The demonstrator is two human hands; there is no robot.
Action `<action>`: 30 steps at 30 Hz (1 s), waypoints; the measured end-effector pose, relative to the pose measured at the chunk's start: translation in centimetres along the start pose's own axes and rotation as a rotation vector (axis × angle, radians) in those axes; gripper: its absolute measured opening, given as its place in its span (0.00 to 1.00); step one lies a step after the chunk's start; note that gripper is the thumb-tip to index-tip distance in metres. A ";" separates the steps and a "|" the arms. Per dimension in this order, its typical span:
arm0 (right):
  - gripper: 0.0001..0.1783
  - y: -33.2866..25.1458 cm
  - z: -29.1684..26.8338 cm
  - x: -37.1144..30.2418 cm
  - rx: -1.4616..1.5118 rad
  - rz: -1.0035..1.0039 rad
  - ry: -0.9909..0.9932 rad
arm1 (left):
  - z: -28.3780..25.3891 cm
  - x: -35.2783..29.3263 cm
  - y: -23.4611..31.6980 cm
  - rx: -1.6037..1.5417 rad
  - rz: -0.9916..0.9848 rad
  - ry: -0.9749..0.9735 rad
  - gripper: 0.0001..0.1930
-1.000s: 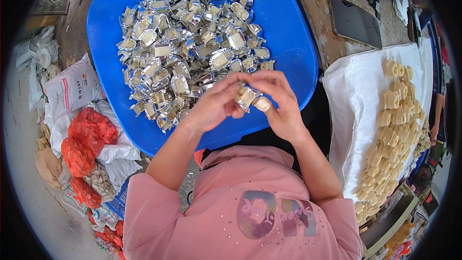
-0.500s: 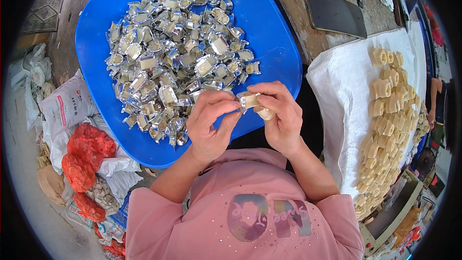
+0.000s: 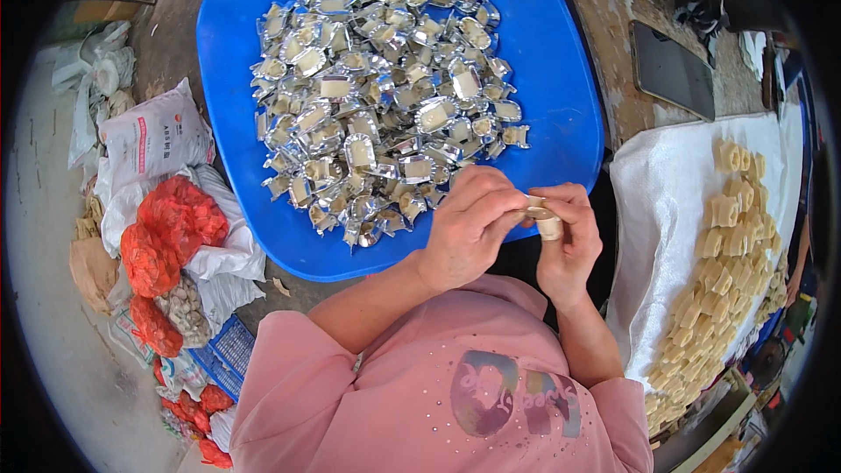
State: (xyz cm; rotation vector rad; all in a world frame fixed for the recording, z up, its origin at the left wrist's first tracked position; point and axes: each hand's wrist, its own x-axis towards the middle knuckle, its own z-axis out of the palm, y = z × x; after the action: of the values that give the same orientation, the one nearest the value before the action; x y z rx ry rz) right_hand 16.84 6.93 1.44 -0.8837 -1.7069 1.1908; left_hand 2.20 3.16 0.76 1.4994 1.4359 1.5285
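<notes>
Worn and stained, the counter (image 3: 613,61) carries a blue tray (image 3: 561,79) piled with foil-wrapped pieces (image 3: 385,96), and a white sack (image 3: 666,210) to the right bears rows of pale unwrapped pieces (image 3: 727,254). Just off the tray's near edge, the left hand (image 3: 464,232) and right hand (image 3: 569,245) meet, fingertips pinching one small pale piece (image 3: 545,217) between them.

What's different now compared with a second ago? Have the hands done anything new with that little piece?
Both hands drifted rightward, off the big blue plastic tray edge. The left hand and right hand still pinch the same small pale cream block between them. The heap of silver foil-wrapped pieces and the unwrapped blocks on the white cloth look unchanged.
</notes>
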 end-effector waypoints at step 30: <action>0.21 3.8 -0.3 7.1 -0.100 0.380 -0.078 | -5.2 0.3 -9.3 1.175 -0.339 -0.769 0.35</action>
State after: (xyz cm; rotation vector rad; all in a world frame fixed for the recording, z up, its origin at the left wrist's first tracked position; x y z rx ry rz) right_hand 14.64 14.48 -0.42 -1.2797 -1.7203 1.4113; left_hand -5.33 4.41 -6.67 1.9337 1.9626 -0.2817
